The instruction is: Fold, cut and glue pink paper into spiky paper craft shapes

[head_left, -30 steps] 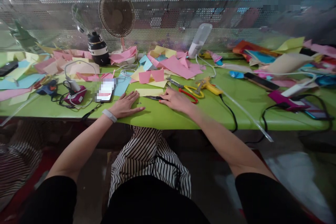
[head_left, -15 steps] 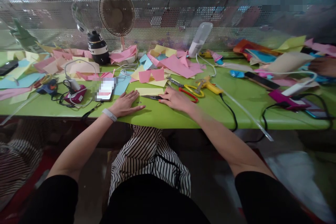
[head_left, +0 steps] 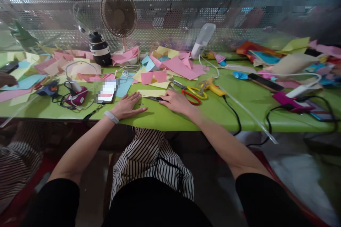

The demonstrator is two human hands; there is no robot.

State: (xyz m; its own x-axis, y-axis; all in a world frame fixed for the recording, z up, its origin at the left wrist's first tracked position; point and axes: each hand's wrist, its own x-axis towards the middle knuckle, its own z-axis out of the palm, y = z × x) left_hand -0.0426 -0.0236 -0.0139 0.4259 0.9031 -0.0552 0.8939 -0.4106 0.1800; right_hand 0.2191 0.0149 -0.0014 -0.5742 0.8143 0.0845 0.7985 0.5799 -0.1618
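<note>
My left hand (head_left: 128,105) lies flat on the green table (head_left: 160,118), fingers spread and thumb stretched to the right. Its fingertips rest at the left end of a pale yellow paper strip (head_left: 150,93). At the strip's other end, my right hand (head_left: 177,102) is closed over a dark, slim, pointed tool (head_left: 154,98). The point faces left along the strip's near edge; the rest is under my fingers, so its exact kind is hidden. Just right of that hand lie red-handled scissors (head_left: 190,97) and yellow-handled pliers (head_left: 198,91).
Beyond my hands lie folded pink paper (head_left: 153,77) and loose coloured sheets. A phone (head_left: 107,90) is left, a yellow glue gun (head_left: 216,87) right. Behind stand a fan (head_left: 118,12) and black bottle (head_left: 99,49). Another person's hand (head_left: 7,79) shows far left.
My right hand has shifted slightly left along the strip, and my left hand stays put. Another person's hand has appeared at the far left; one at the far right has gone from view.
</note>
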